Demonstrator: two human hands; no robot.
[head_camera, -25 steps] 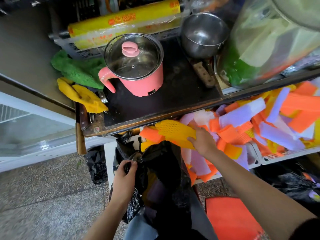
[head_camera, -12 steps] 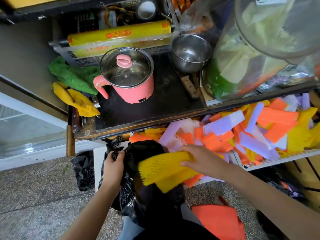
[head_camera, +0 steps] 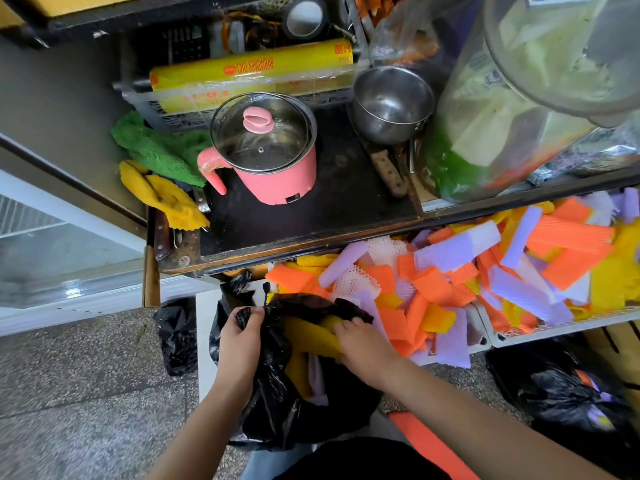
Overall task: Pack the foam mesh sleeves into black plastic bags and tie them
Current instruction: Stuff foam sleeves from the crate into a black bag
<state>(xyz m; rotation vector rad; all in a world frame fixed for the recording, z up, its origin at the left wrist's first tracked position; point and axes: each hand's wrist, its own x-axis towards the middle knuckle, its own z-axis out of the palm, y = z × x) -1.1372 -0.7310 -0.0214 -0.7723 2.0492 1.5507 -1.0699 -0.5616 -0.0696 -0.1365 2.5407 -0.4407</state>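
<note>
Our left hand [head_camera: 239, 341] pinches the black plastic bag [head_camera: 277, 414] at nine o'clock of its mouth, holding it agape so our right hand [head_camera: 363, 348], gripping a yellow foam mesh sleeve [head_camera: 311, 337], can stuff it inside. The loose sleeves [head_camera: 485, 271] fill the tray [head_camera: 554, 329] at two o'clock.

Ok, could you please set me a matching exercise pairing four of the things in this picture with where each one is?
Things:
1. pink electric pot with glass lid
2. round stainless steel bowl
3. yellow foam mesh sleeve
4. long yellow roll of cling wrap

Places:
A. lying in the grey plastic basket
B. gripped by the right hand in the mouth of the black plastic bag
C. on the dark tray, beside the green cloth
D. next to the wooden knife handle

Pairs: 1-C, 2-D, 3-B, 4-A.
</note>
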